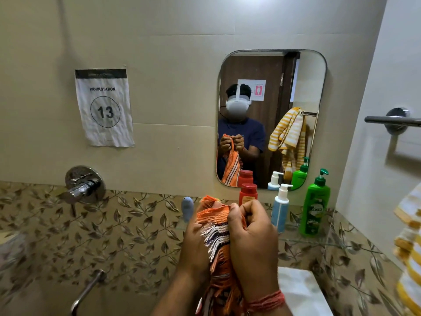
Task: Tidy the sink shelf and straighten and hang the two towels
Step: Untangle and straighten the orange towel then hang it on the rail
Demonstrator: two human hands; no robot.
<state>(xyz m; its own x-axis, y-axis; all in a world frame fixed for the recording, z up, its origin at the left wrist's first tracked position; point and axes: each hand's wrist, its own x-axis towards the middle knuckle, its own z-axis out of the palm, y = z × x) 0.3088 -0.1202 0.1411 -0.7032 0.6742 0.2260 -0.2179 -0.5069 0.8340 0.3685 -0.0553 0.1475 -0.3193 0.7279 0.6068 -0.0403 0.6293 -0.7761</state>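
Orange striped towel [218, 226] hangs bunched between both hands in front of the mirror [305, 87]. Head view: your left hand [193, 242] and right hand [252, 242] each pinch its fringed top edge, close together. Expect light, limp, non-slip cloth; grip the corners and spread them. Yellow striped towel [407, 242] hangs beside the towel bar [391, 120].

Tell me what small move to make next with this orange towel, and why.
Probably slide the left hand and right hand apart along the fringed edge: both grip the orange towel bunched together, so it hangs crumpled. The towel bar on the right looks bare here.
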